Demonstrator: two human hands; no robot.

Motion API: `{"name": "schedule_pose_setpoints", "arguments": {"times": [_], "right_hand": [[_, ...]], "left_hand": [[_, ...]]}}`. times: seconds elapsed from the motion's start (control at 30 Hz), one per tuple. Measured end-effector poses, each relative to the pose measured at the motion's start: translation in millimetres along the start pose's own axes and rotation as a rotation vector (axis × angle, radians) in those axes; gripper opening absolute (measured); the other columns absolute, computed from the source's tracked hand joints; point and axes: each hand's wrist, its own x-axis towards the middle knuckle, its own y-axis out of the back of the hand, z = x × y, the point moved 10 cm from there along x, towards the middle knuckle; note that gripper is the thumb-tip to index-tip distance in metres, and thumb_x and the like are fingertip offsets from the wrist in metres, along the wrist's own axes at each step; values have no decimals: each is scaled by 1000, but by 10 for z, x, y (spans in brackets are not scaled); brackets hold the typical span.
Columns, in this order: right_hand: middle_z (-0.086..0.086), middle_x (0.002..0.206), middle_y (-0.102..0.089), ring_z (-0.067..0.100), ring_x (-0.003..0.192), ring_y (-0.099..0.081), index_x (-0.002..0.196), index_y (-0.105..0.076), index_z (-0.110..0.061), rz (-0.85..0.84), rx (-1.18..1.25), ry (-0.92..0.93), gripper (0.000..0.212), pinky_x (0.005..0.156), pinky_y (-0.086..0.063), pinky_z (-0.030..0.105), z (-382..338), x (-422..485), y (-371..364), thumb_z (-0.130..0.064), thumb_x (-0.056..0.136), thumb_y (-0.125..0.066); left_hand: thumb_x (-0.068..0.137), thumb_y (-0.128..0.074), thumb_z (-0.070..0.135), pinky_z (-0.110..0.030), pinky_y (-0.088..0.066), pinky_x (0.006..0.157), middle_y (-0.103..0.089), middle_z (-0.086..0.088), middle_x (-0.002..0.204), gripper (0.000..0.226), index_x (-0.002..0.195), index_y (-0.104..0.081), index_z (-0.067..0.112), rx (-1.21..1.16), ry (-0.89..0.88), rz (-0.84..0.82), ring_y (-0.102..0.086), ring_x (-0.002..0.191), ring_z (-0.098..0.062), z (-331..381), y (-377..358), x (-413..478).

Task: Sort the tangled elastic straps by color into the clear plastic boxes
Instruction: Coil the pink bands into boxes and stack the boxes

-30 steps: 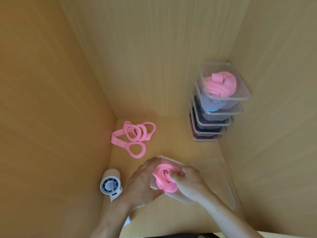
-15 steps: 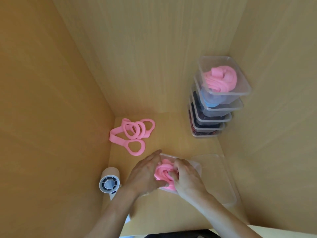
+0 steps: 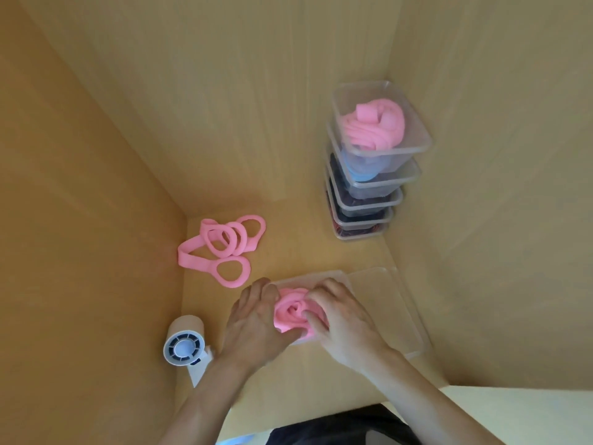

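Observation:
A clear plastic box [image 3: 333, 277] lies on the wooden floor in front of me, filled with a bunched pink strap [image 3: 293, 311]. My left hand [image 3: 256, 322] cups the box's left side, its fingers curled against the pink bundle. My right hand [image 3: 340, 322] presses down on the bundle from the right with curled fingers. A loose tangle of pink straps [image 3: 224, 248] lies by the left wall. At the back right stands a stack of clear boxes [image 3: 369, 187]; the top one [image 3: 420, 139] holds pink straps, the one below blue, the lower ones dark straps.
A clear lid [image 3: 394, 303] lies flat to the right of the box I hold. A small white fan [image 3: 184, 346] stands at the left near my left wrist. Wooden walls close in on the left, back and right.
The box has settled flatter on the floor. Both hands have shifted slightly and my right fingers have pushed deeper into the pink bundle. The view has tilted down a little.

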Motion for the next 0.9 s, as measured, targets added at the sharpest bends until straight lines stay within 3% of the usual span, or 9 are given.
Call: {"name": "schedule_pose_setpoints", "arguments": {"times": [0.13, 0.27, 0.37, 0.47, 0.57, 0.63, 0.8, 0.9], "right_hand": [[-15, 103, -52, 4, 96, -55, 94, -59, -23, 279, 78, -72, 6, 82, -42, 13, 260, -368, 506, -22, 91, -54], [-15, 92, -50, 8, 85, -55, 85, -58, -22, 364, 33, -234, 5, 74, -44, 23, 661, -634, 680, -20, 86, -53], [-12, 94, -49, 10, 85, -54, 83, -57, -21, 276, -16, -327, 15, 74, -40, 21, 831, -766, 545, -7, 83, -64], [-11, 104, -43, 13, 95, -52, 89, -55, -23, 88, -70, -389, 13, 82, -42, 25, 950, -871, 294, -29, 88, -67], [-9, 106, -39, 12, 101, -43, 90, -50, -27, -71, -154, -368, 32, 92, -38, 26, 978, -950, 75, -52, 85, -69], [-10, 104, -36, 11, 99, -40, 88, -45, -30, -133, -202, -342, 36, 92, -33, 23, 957, -970, -29, -57, 85, -68], [-9, 102, -40, 14, 100, -46, 86, -58, -23, -120, -166, -251, 20, 95, -40, 30, 857, -963, -96, -39, 92, -67], [-6, 98, -47, 17, 96, -52, 84, -64, -16, -50, -171, -210, 15, 90, -47, 35, 781, -957, 27, -28, 92, -70]], "left_hand": [[66, -78, 68, -27, -35, 101, -41, 7, 133, 76, 122, -50, 24, -13, -48, -24, -39, 127, -16, 46, 49, 45], [67, -83, 59, -30, -27, 115, -31, 1, 150, 79, 133, -47, 31, -105, -81, -23, -27, 143, -17, 173, 68, 39], [74, -81, 50, -31, -23, 119, -30, 1, 153, 70, 133, -49, 31, -149, -125, 30, -21, 146, -17, 353, 77, 21], [78, -81, 37, -36, -25, 120, -37, 0, 150, 58, 128, -54, 25, -165, -200, 66, -23, 147, -20, 542, 26, -21], [80, -79, 34, -34, -27, 118, -40, 4, 146, 50, 123, -55, 24, -200, -223, 77, -27, 145, -20, 638, -50, -68], [80, -79, 31, -33, -31, 114, -41, 6, 143, 47, 120, -57, 24, -220, -228, 93, -29, 142, -18, 666, -67, -96], [82, -75, 24, -29, -34, 108, -41, 8, 140, 42, 119, -57, 25, -235, -224, 105, -31, 139, -15, 697, -59, -141], [82, -74, 19, -27, -34, 104, -41, 11, 139, 41, 118, -57, 28, -250, -202, 119, -29, 137, -10, 685, -4, -154]]}}
